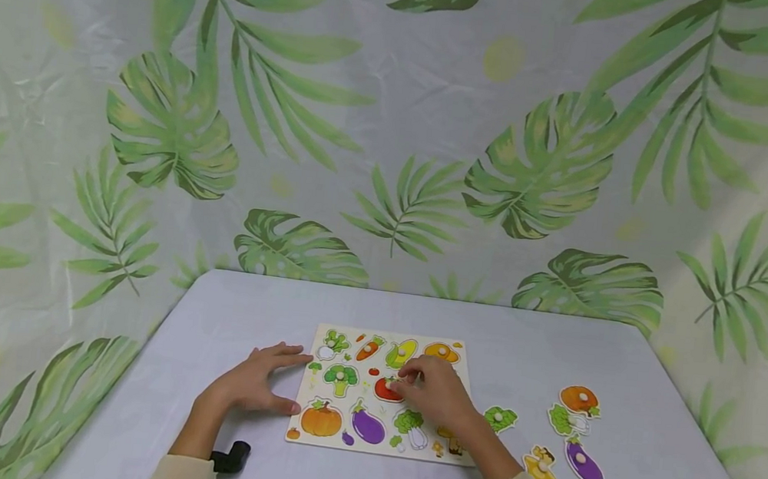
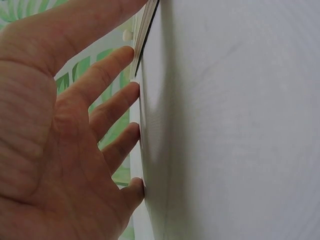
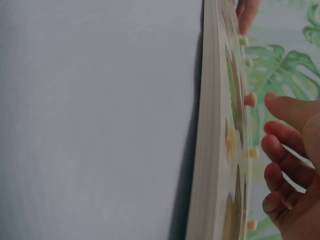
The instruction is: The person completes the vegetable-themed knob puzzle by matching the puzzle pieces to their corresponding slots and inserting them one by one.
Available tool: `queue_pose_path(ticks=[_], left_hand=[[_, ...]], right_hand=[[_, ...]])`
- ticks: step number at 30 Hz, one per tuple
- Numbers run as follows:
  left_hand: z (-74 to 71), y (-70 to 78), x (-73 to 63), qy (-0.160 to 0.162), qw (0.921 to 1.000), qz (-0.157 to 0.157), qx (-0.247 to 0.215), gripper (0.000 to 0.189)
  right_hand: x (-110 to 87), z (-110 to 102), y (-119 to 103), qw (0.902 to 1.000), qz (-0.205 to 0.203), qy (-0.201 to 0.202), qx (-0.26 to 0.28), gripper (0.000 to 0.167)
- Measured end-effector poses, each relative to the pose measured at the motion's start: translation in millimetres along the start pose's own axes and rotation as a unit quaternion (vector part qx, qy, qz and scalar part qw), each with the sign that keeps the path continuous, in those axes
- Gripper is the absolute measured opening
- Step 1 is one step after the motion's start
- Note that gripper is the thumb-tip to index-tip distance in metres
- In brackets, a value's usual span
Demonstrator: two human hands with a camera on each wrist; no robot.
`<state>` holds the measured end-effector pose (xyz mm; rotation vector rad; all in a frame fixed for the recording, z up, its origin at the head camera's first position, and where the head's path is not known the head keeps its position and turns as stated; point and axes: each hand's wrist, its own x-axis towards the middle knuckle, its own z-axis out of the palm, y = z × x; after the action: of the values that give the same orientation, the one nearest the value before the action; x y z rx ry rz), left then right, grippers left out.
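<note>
A wooden vegetable puzzle board [image 1: 305,390] lies flat on the table, with knobbed pieces in it. My left hand [image 1: 255,381] spreads its thumb and fingers along the board's left edge, fingers straight in the left wrist view. Over the board's middle is my right hand [image 1: 437,391], its fingertips close to the red tomato piece [image 1: 383,390]. In the right wrist view its loosely bent fingers and thumb stand slightly apart from a red knob [image 3: 250,99], gripping nothing. Broccoli [image 1: 340,378], pumpkin [image 1: 321,421] and eggplant [image 1: 367,426] show around the tomato.
Right of the board lie loose knobbed pieces: a leafy green one [image 1: 500,418], an orange pumpkin [image 1: 580,399], a white-stemmed green vegetable [image 1: 568,421], a purple eggplant [image 1: 585,463] and a yellow piece [image 1: 539,466]. A leaf-print curtain [image 1: 423,120] hangs behind the white table [image 1: 267,301].
</note>
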<state>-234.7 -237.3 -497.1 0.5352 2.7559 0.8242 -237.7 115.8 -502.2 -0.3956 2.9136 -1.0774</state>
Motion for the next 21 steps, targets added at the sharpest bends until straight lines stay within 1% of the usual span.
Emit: queue_pose_path(ticks=[3, 10, 15, 21], left_hand=[[-0.4, 1.0, -0.6, 0.001, 1.0, 0.001, 0.001, 0.086], [-0.3, 1.8, -0.7, 0.001, 1.0, -0.001, 0.005, 0.086], [0.3, 1.4, -0.5, 0.0, 1.0, -0.004, 0.007, 0.087], [0.6, 1.1, -0.4, 0.0, 1.0, 0.0, 0.008, 0.087]], right_hand=[[-2.0, -3.4, 2.9, 0.9999, 0.01, 0.01, 0.005, 0.016], [-5.5, -14.0, 6.9, 0.999, -0.008, 0.044, -0.001, 0.019], [-6.9, -23.1, 12.3, 0.9987, -0.003, 0.051, -0.004, 0.018], [-9.6, -37.1, 18.7, 0.9979, -0.023, 0.06, -0.012, 0.017]])
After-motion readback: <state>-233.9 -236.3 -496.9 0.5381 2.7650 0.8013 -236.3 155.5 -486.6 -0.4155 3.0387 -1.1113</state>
